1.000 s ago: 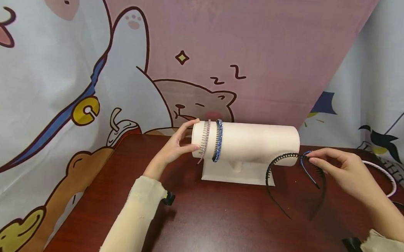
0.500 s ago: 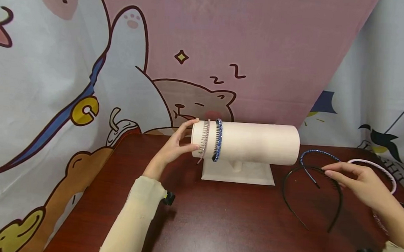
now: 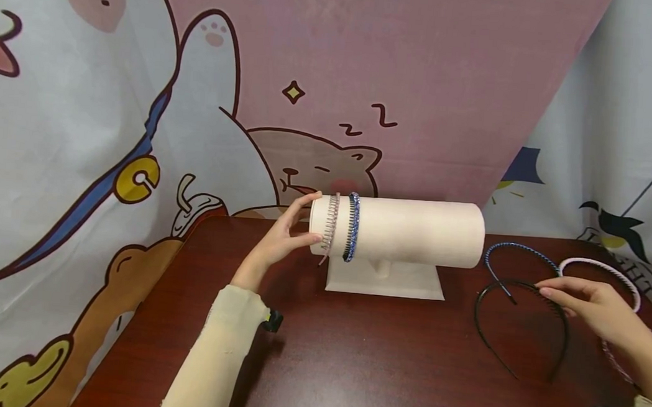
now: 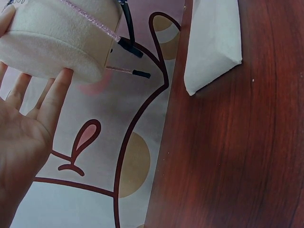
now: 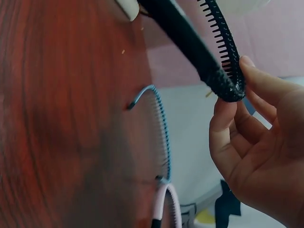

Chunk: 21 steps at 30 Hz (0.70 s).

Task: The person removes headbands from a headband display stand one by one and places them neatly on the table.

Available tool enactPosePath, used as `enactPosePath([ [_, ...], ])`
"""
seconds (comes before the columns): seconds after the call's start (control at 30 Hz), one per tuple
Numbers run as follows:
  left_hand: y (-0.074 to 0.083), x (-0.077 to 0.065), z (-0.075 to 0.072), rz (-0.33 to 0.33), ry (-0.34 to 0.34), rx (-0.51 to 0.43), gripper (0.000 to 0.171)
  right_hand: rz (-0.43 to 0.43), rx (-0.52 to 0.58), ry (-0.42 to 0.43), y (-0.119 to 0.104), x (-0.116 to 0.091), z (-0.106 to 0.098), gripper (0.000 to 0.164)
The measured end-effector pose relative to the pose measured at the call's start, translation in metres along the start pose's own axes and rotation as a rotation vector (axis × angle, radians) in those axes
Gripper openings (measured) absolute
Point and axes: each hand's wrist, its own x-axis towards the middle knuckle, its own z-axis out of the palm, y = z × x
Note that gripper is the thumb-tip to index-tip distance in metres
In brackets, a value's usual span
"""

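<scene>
On the table stands a cream headband display stand (image 3: 414, 231), a padded roll on a flat base. My left hand (image 3: 276, 241) holds its left end, thumb at the front and a finger at the top; in the left wrist view fingertips touch the end face. A pink toothed headband (image 3: 331, 222) and a blue glittery headband (image 3: 352, 227) sit around the roll near that hand. To the right of the stand, my right hand (image 3: 602, 307) pinches a black toothed headband (image 5: 227, 85) at its top, with its two arms hanging down.
Behind and beside the right hand lie a blue headband (image 3: 525, 247) and a white headband (image 3: 608, 265). A pinkish headband (image 3: 615, 364) is partly hidden under the right wrist. A cartoon-printed cloth (image 3: 450, 99) hangs behind the brown table (image 3: 350, 354).
My right hand has moved right and toward me with the black headband, away from the stand, uncovering the blue headband. My left hand has stayed at the roll's left end.
</scene>
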Motion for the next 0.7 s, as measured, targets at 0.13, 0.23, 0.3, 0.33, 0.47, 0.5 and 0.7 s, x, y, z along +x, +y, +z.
enactPosePath([
  [0.13, 0.001, 0.001, 0.001, 0.001, -0.004, -0.006, 0.078, 0.028, -0.013, -0.002, 0.014, -0.001, 0.000, 0.024],
  [0.23, 0.001, 0.001, 0.000, 0.005, -0.007, -0.009, 0.078, 0.068, -0.031, -0.022, 0.023, -0.002, 0.001, 0.028],
  [0.3, 0.001, 0.001, 0.000, 0.006, -0.006, -0.006, 0.078, 0.098, -0.047, -0.039, 0.028, -0.002, 0.001, 0.029],
  [0.33, 0.002, 0.001, 0.000, 0.005, -0.007, -0.007, 0.078, 0.109, -0.052, -0.046, 0.030, -0.003, 0.001, 0.028],
  [0.47, 0.002, 0.001, 0.000, 0.003, -0.009, -0.012, 0.079, 0.127, -0.063, -0.059, 0.037, -0.004, 0.000, 0.012],
  [0.5, 0.002, 0.001, 0.000, 0.001, -0.009, -0.016, 0.079, 0.126, -0.064, -0.059, 0.039, -0.005, 0.000, 0.011],
  [0.7, 0.001, 0.001, 0.001, -0.021, -0.003, -0.012, 0.080, 0.110, -0.146, -0.095, 0.048, -0.005, -0.001, 0.027],
])
